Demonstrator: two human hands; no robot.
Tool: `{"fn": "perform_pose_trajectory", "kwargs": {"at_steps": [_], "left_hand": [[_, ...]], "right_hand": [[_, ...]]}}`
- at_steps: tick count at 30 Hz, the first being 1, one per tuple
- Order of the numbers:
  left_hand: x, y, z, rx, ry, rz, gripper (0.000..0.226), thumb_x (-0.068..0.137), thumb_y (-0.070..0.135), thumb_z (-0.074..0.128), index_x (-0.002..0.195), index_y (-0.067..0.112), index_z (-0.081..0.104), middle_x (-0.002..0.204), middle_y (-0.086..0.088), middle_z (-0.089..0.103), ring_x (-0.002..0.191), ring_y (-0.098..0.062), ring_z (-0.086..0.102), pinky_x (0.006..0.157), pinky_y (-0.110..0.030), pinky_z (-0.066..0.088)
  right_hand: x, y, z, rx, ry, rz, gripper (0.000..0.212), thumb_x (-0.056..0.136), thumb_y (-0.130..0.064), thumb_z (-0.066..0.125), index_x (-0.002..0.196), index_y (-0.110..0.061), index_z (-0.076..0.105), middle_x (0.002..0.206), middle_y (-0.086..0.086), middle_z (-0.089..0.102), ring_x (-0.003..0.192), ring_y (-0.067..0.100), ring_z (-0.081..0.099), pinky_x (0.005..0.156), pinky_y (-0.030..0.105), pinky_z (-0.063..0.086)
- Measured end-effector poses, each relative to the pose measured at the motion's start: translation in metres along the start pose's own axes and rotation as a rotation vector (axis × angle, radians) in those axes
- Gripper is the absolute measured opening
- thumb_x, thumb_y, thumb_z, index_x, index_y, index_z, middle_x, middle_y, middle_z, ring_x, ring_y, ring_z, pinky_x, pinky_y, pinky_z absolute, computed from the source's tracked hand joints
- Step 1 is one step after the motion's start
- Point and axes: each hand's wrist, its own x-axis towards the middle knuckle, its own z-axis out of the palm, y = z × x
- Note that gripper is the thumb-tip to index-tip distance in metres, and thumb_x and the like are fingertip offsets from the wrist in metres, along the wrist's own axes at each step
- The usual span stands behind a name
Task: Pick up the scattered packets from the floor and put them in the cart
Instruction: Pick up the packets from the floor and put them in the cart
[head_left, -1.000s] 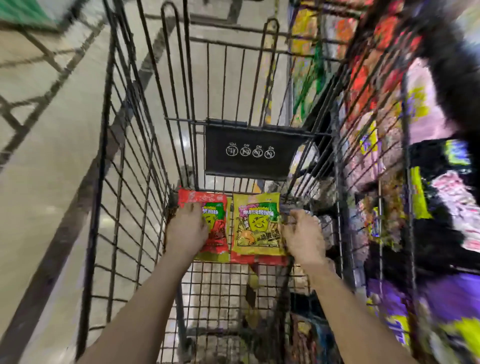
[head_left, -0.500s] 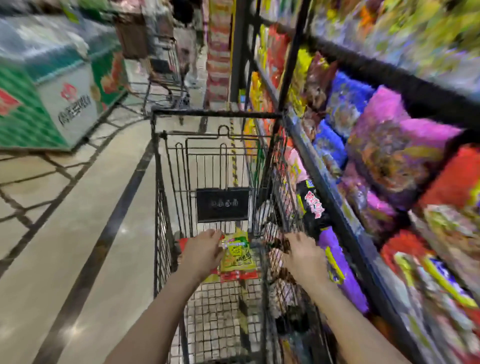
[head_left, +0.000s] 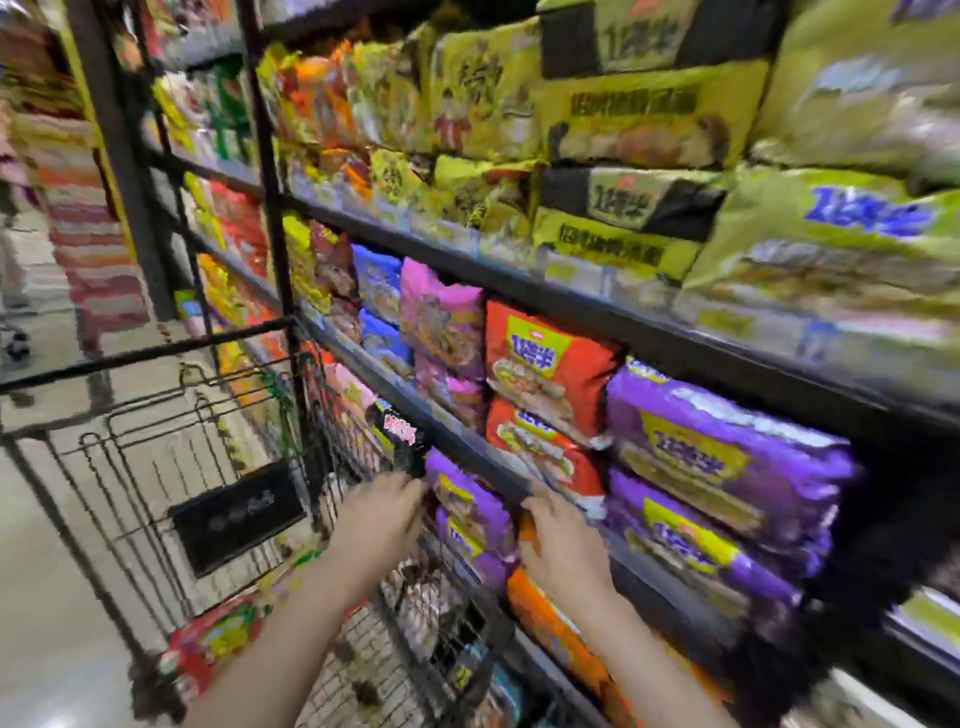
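The frame is motion-blurred. The black wire cart (head_left: 156, 415) stands at the left, beside the shelves. A red and green snack packet (head_left: 213, 639) lies in its near end, partly behind my left forearm. My left hand (head_left: 379, 519) reaches over the cart's right side, its straight fingers at the edge of a purple packet (head_left: 467, 514) on the lower shelf. My right hand (head_left: 561, 551) lies against the shelf edge, just above an orange packet (head_left: 550, 618). Blur hides whether its fingers hold anything.
Black metal shelves (head_left: 571, 312) fill the right side, packed with purple, red, pink, blue and yellow-green noodle packs. A black sign plate (head_left: 239, 514) hangs inside the cart. Pale tiled floor (head_left: 31, 571) lies to the left, and a striped display (head_left: 88, 249) stands beyond the cart.
My view swung up and right, from the cart to the shelves. Both hands left the packets now lying in the cart and moved right, towards the lower shelf.
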Motion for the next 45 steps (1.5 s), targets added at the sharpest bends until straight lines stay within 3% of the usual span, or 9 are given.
{"fn": "perform_pose_trajectory", "kwargs": {"at_steps": [2, 9, 17, 22, 26, 29, 34, 39, 45], "left_hand": [[-0.005, 0.029, -0.016, -0.029, 0.057, 0.130, 0.021, 0.064, 0.030, 0.052, 0.072, 0.015, 0.063, 0.062, -0.002, 0.056, 0.052, -0.024, 0.061, 0.042, -0.028, 0.047], [-0.034, 0.173, -0.066, -0.193, 0.084, 0.487, 0.050, 0.030, 0.024, 0.090, 0.075, 0.015, 0.070, 0.065, -0.003, 0.064, 0.057, -0.025, 0.065, 0.047, -0.030, 0.051], [-0.128, 0.407, -0.144, -0.379, 0.152, 1.062, 0.035, 0.044, 0.026, 0.085, 0.072, 0.020, 0.065, 0.062, 0.001, 0.060, 0.052, -0.022, 0.062, 0.043, -0.027, 0.046], [-0.262, 0.557, -0.217, -0.611, 0.222, 1.338, 0.028, 0.068, 0.034, 0.046, 0.079, 0.019, 0.068, 0.068, 0.002, 0.064, 0.061, -0.020, 0.064, 0.052, -0.028, 0.048], [-0.377, 0.650, -0.282, -0.739, 0.192, 1.533, 0.016, 0.062, 0.028, 0.063, 0.076, 0.020, 0.067, 0.065, 0.001, 0.063, 0.059, -0.022, 0.064, 0.051, -0.030, 0.049], [-0.452, 0.710, -0.330, -0.781, 0.174, 1.606, 0.016, 0.061, 0.032, 0.065, 0.074, 0.022, 0.068, 0.065, 0.005, 0.063, 0.058, -0.016, 0.065, 0.048, -0.029, 0.049], [-0.555, 0.801, -0.394, -0.835, 0.012, 1.752, 0.032, 0.088, 0.025, 0.054, 0.118, 0.019, 0.060, 0.109, -0.001, 0.064, 0.099, -0.023, 0.062, 0.079, -0.036, 0.047], [-0.617, 0.888, -0.429, -0.827, 0.082, 1.894, 0.034, 0.064, 0.030, 0.080, 0.096, 0.023, 0.071, 0.083, 0.005, 0.069, 0.072, -0.015, 0.068, 0.056, -0.030, 0.051], [-0.663, 1.034, -0.455, -0.878, 0.091, 1.919, 0.040, 0.097, 0.031, 0.040, 0.136, 0.023, 0.043, 0.131, 0.003, 0.051, 0.119, -0.017, 0.050, 0.092, -0.031, 0.038]], "right_hand": [[-0.045, 0.004, -0.017, -0.039, 0.027, 0.120, 0.047, 0.091, -0.031, 0.051, 0.135, -0.019, 0.041, 0.138, 0.005, 0.044, 0.127, 0.026, 0.044, 0.099, 0.036, 0.040], [-0.226, 0.046, -0.072, -0.010, 0.152, 0.508, 0.050, 0.091, -0.029, 0.050, 0.138, -0.021, 0.038, 0.133, 0.002, 0.046, 0.126, 0.022, 0.043, 0.099, 0.032, 0.038], [-0.497, 0.081, -0.121, -0.043, 0.330, 1.076, 0.050, 0.091, -0.030, 0.051, 0.138, -0.016, 0.039, 0.131, 0.005, 0.046, 0.126, 0.025, 0.044, 0.100, 0.034, 0.037], [-0.704, 0.060, -0.150, -0.092, 0.424, 1.434, 0.049, 0.093, -0.033, 0.049, 0.138, -0.017, 0.041, 0.134, 0.004, 0.047, 0.126, 0.023, 0.045, 0.099, 0.031, 0.039], [-0.851, 0.027, -0.182, -0.170, 0.409, 1.637, 0.044, 0.096, -0.033, 0.045, 0.138, -0.020, 0.038, 0.135, 0.003, 0.044, 0.124, 0.021, 0.044, 0.097, 0.030, 0.039], [-0.942, 0.005, -0.206, -0.217, 0.421, 1.781, 0.044, 0.096, -0.033, 0.044, 0.139, -0.023, 0.035, 0.136, 0.000, 0.042, 0.126, 0.018, 0.043, 0.093, 0.028, 0.039], [-1.067, -0.007, -0.233, -0.305, 0.467, 1.981, 0.044, 0.093, -0.031, 0.049, 0.135, -0.021, 0.040, 0.133, 0.002, 0.047, 0.122, 0.021, 0.046, 0.093, 0.031, 0.041], [-1.167, 0.013, -0.246, -0.345, 0.571, 2.126, 0.044, 0.092, -0.033, 0.051, 0.133, -0.021, 0.043, 0.133, 0.002, 0.050, 0.122, 0.021, 0.047, 0.094, 0.032, 0.045], [-1.274, 0.096, -0.264, -0.344, 0.667, 2.214, 0.045, 0.092, -0.033, 0.051, 0.134, -0.019, 0.043, 0.133, 0.002, 0.049, 0.123, 0.019, 0.046, 0.095, 0.031, 0.045]]}}
